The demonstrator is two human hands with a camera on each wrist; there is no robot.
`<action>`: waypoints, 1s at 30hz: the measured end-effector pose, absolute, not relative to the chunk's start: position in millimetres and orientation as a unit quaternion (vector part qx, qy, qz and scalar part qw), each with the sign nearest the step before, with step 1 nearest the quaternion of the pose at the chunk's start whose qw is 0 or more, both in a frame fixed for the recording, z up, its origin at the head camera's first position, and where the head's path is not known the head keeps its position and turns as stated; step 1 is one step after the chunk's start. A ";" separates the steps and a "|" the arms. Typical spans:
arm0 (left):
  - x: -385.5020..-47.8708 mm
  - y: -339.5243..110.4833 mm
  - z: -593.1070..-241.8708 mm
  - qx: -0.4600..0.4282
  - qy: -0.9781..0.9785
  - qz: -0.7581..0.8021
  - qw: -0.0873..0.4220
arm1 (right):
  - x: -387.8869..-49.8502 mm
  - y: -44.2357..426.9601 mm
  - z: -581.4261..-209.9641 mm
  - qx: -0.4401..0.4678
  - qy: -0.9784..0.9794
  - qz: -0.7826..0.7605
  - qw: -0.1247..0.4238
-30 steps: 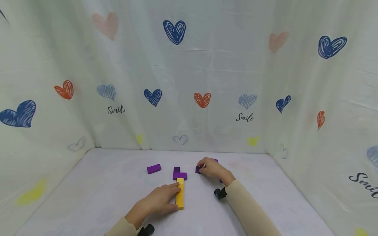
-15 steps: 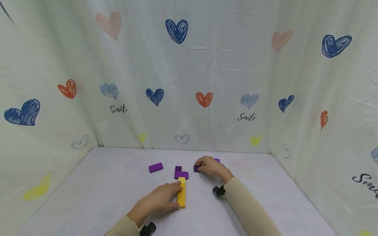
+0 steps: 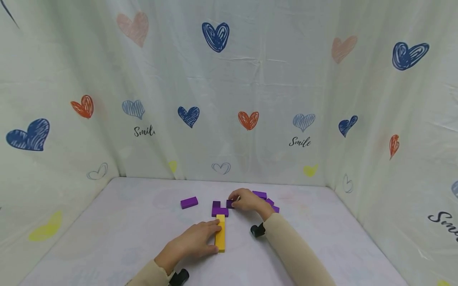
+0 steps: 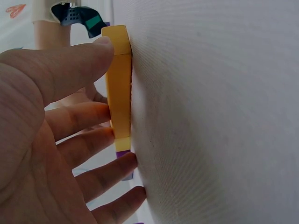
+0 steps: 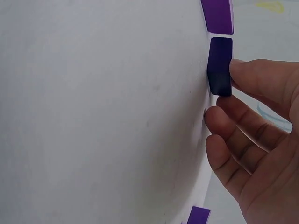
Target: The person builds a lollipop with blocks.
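Note:
My left hand [image 3: 195, 239] rests beside a long yellow block [image 3: 220, 239]. Its thumb touches the block's near end and its fingertips touch the left side, as the left wrist view shows. At the block's far end lies a purple block [image 3: 222, 212], with a dark purple block [image 3: 216, 204] against its far left part. My right hand [image 3: 248, 201] pinches another dark purple block [image 5: 220, 65] between thumb and fingers, just right of that purple pair. In the right wrist view a narrow gap separates the held block from a purple block [image 5: 219, 16].
A lone purple block [image 3: 189, 202] lies to the left on the white tabletop [image 3: 143, 222]. Several purple blocks, one of them at the back [image 3: 260, 194], lie behind and right of my right wrist. A curtain with printed hearts [image 3: 272, 87] encloses the back and sides.
My right hand has slid left with the dark purple block, closer to the purple pair. More of the purple blocks on the right show now. My left hand stays on the yellow block.

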State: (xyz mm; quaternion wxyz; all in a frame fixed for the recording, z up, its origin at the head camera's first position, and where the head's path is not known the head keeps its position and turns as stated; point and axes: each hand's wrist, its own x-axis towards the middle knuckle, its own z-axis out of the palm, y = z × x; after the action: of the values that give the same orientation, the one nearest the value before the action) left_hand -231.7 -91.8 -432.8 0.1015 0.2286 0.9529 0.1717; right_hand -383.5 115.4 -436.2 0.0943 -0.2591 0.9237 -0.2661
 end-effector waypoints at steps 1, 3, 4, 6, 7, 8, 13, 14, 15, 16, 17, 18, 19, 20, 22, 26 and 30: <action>-231.7 -92.1 -433.0 0.233 0.953 0.170 0.099 | -383.5 113.9 -436.2 -0.261 0.922 -0.269 0.094; -231.6 -92.7 -433.9 0.240 0.952 0.166 0.093 | -383.5 111.1 -436.6 -0.264 0.921 -0.270 0.092; -231.7 -92.9 -434.4 0.244 0.952 0.163 0.089 | -383.5 109.9 -436.5 -0.264 0.921 -0.272 0.091; -232.0 -93.1 -435.3 0.247 0.951 0.162 0.087 | -383.1 107.7 -436.5 -0.265 0.920 -0.273 0.092; -232.2 -93.2 -435.4 0.248 0.951 0.162 0.087 | -382.9 106.7 -436.2 -0.266 0.920 -0.273 0.092; -232.4 -93.3 -435.6 0.248 0.951 0.162 0.086 | -382.6 105.7 -436.0 -0.266 0.920 -0.273 0.092; -233.3 -94.1 -436.3 0.254 0.950 0.160 0.082 | -380.9 101.7 -434.2 -0.273 0.918 -0.273 0.090; -233.3 -94.3 -436.3 0.255 0.950 0.159 0.081 | -380.6 100.9 -434.3 -0.273 0.918 -0.272 0.090; -233.2 -94.4 -436.3 0.255 0.950 0.159 0.080 | -380.3 100.2 -434.4 -0.273 0.918 -0.274 0.092; -233.4 -94.4 -436.3 0.255 0.950 0.158 0.081 | -379.9 99.5 -434.7 -0.272 0.917 -0.275 0.094; -233.3 -94.5 -436.1 0.255 0.950 0.158 0.081 | -379.4 98.9 -434.8 -0.270 0.918 -0.276 0.096; -233.2 -94.5 -436.0 0.255 0.950 0.158 0.081 | -379.0 98.2 -435.1 -0.267 0.918 -0.276 0.098; -233.1 -94.5 -435.9 0.255 0.950 0.158 0.082 | -378.8 97.8 -435.5 -0.267 0.918 -0.276 0.098; -233.1 -94.4 -435.8 0.254 0.950 0.159 0.082 | -378.0 97.2 -435.3 -0.265 0.918 -0.276 0.100; -232.9 -94.4 -435.8 0.255 0.950 0.159 0.083 | -377.6 96.6 -435.9 -0.265 0.919 -0.273 0.103; -232.2 -94.6 -435.3 0.256 0.950 0.160 0.081 | -377.7 95.9 -436.9 -0.270 0.919 -0.266 0.104; -231.4 -94.9 -434.4 0.257 0.950 0.160 0.079 | -377.3 95.3 -437.2 -0.272 0.920 -0.263 0.103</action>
State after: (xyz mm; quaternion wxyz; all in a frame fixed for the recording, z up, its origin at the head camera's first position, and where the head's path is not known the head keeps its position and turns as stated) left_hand -231.4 -94.9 -434.4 0.0793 0.2571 0.9497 0.1603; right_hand -377.3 95.3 -437.2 0.1029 -0.2721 0.9198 -0.2632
